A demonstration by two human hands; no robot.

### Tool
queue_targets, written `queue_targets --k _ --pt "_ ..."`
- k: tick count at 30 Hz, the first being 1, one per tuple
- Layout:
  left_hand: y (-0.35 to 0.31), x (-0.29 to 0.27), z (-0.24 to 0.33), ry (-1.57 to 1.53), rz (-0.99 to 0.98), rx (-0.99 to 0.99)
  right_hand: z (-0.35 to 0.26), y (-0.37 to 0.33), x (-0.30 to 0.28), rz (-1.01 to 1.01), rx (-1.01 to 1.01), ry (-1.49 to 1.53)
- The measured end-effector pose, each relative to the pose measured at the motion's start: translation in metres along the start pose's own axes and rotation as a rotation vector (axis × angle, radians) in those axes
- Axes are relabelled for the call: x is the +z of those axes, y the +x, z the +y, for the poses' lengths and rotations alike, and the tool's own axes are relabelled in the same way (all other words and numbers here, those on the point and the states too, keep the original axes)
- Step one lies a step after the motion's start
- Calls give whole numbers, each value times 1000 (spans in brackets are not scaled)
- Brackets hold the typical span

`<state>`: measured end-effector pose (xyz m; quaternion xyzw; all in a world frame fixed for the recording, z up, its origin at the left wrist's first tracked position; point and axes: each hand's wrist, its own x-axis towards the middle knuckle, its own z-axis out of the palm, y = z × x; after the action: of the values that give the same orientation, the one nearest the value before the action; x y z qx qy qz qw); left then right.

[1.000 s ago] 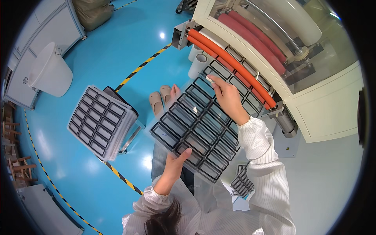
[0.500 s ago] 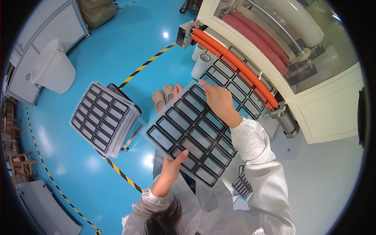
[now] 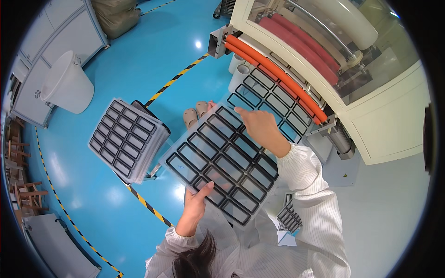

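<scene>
Between both hands I hold a clear flexible sheet printed with rows of black rectangular frames. My left hand pinches its near edge with the thumb on top. My right hand grips its far edge, close to the machine. Another such sheet lies on the machine's outfeed below two orange rollers. A stack of the same sheets rests on a small stand to the left.
A cream machine with red rollers under a clear cover fills the right. A white bucket and grey cabinets stand at far left. Yellow-black tape crosses the blue floor. Two beige shoes show under the sheet.
The sheet has come away from the machine toward the left and toward me, with both hands still gripping its edges.
</scene>
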<state>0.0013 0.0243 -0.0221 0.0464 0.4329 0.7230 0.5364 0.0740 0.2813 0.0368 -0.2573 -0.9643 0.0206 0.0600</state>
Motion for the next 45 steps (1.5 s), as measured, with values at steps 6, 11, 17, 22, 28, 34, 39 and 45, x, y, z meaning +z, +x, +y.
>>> queue_targets --k 6,11,17,22,28,34,39,45 --pt "-12 -7 2 -58 -14 -30 6 -63 -22 -112 44 36" --pt "-18 -17 -1 -101 -43 10 9 -142 -49 -238 120 -80" --pt "-20 -24 9 -107 -61 16 16 -201 -84 -492 171 -119" --pt "-9 -23 14 -91 -94 46 10 -205 -108 -372 171 272" --pt "-5 -17 10 -117 -98 37 0 -181 -112 -296 180 453" --pt "-5 -18 -2 -110 -54 9 10 -148 -96 -96 246 534" --pt "1 -21 -9 -187 -109 -26 43 -99 -52 268 230 347" --pt "6 -15 -8 -116 -156 -16 58 -28 -24 327 323 447"
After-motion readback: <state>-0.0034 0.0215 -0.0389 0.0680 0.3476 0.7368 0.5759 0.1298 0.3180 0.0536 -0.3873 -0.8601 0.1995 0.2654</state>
